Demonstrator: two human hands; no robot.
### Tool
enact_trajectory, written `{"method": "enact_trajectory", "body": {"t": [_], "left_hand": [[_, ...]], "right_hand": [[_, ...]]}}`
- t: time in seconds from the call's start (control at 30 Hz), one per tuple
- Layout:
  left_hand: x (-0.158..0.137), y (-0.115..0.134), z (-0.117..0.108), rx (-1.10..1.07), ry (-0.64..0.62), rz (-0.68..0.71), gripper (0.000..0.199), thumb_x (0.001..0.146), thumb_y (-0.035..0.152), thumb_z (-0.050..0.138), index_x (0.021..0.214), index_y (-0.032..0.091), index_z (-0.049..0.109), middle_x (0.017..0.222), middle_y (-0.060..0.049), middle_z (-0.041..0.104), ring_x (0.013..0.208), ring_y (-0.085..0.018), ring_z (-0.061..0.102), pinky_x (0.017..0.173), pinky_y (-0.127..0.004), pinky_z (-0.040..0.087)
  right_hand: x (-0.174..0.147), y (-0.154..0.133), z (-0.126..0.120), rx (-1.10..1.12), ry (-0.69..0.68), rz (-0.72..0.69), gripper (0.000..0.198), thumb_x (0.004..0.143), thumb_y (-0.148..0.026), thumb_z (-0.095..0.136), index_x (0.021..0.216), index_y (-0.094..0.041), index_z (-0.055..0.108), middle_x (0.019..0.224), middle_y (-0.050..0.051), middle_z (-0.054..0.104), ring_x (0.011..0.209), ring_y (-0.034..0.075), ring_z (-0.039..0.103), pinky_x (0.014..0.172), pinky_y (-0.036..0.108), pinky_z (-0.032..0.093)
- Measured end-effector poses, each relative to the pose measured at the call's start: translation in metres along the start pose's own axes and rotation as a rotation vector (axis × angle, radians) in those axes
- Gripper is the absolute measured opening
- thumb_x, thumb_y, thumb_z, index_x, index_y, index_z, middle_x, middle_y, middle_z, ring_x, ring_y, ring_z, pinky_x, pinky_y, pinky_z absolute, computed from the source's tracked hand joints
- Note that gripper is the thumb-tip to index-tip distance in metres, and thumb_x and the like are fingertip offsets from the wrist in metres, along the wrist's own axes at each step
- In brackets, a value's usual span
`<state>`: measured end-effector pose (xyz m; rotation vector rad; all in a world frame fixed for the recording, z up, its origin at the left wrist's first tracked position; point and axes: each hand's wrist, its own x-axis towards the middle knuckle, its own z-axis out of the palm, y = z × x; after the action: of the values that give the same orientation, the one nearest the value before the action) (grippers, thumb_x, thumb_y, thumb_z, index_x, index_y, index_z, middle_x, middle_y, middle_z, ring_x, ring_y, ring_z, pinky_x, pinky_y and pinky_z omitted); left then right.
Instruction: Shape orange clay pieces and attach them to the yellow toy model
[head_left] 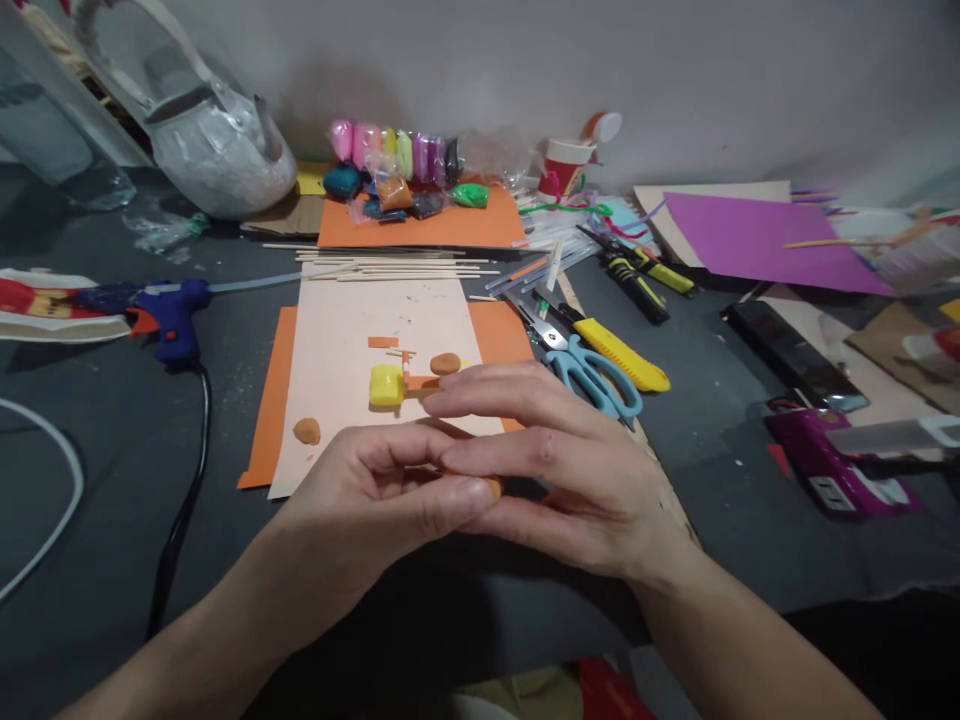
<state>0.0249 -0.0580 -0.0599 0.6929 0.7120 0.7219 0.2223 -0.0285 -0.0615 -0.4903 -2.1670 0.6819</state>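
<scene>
Clamping small orange clay-like pc (493, 487), mostly hidden, btwn fingers of L hand (390, 490) & R hand (581, 470), nr peach rect. paper sheet (349, 320) bearing yellow rounded clay-like block (386, 386).

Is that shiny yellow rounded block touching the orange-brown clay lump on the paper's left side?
Apart. The head view shows bare cream paper between the yellow rounded block and the left orange-brown clay lump.

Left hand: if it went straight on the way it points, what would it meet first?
Most likely the right hand: its fingers lie across the way just ahead of the left hand, with a small orange-brown piece showing by the left thumb tip. Depth between them is unclear.
</scene>
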Motion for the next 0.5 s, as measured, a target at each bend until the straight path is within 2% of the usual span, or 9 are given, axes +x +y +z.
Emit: {"method": "enact_trajectory", "body": {"t": [0.2,0.33,0.5], "left_hand": [[0.0001,0.0020,0.0028,0.000,0.013,-0.019,0.003,0.084,0.029,0.085,0.085,0.026,0.085,0.082,0.004,0.077,0.079,-0.008,0.067,0.076,-0.014,0.052],[-0.0003,0.0015,0.0036,0.016,0.051,-0.014,0.011,0.080,0.033,0.087,0.090,0.027,0.085,0.088,0.000,0.079,0.086,-0.014,0.070,0.079,-0.020,0.055],[-0.0011,0.0002,0.0042,0.107,0.111,0.035,0.011,0.081,0.033,0.085,0.090,0.025,0.086,0.086,-0.001,0.079,0.085,-0.016,0.067,0.076,-0.022,0.054]], "right_hand": [[-0.0006,-0.0001,0.0020,0.054,0.036,0.023,0.022,0.094,-0.022,0.075,0.112,-0.013,0.069,0.127,0.019,0.072,0.125,0.023,0.067,0.109,0.045,0.054],[-0.0019,-0.0013,0.0044,0.102,0.114,0.064,0.022,0.092,-0.023,0.076,0.112,-0.016,0.069,0.126,0.015,0.072,0.123,0.023,0.068,0.108,0.044,0.055],[-0.0002,-0.0026,0.0031,0.111,0.035,0.089,0.027,0.092,-0.025,0.077,0.115,-0.016,0.068,0.128,0.016,0.071,0.124,0.022,0.067,0.110,0.043,0.053]]}}
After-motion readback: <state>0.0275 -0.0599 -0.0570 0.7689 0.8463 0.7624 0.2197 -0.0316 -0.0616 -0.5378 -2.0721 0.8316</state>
